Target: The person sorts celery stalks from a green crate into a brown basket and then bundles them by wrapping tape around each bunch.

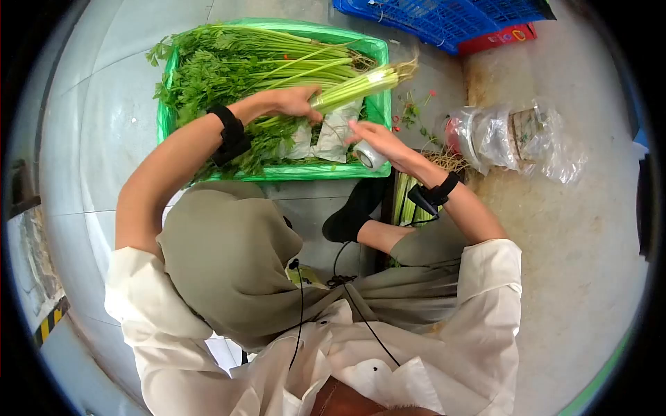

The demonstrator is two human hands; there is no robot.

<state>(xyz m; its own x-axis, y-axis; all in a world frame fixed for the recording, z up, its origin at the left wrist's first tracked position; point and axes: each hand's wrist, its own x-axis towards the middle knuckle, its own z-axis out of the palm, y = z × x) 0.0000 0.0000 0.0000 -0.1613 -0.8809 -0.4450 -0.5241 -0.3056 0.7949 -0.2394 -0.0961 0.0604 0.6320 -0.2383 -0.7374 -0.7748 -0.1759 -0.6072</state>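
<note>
Overhead, the left hand point(291, 102) has its fingers wrapped around a celery bunch point(354, 87) above the green crate point(378, 107); the right hand point(378, 142), fingers curled, grips a tape roll point(368, 157).

the scene is evenly and brightly lit by soft daylight; shadows are faint. strong fisheye bending is seen at the black-vignetted edges, where detail is slightly blurred.

blue crate point(444, 17) cut off at top, bagged rolls point(513, 135) blurred
</note>
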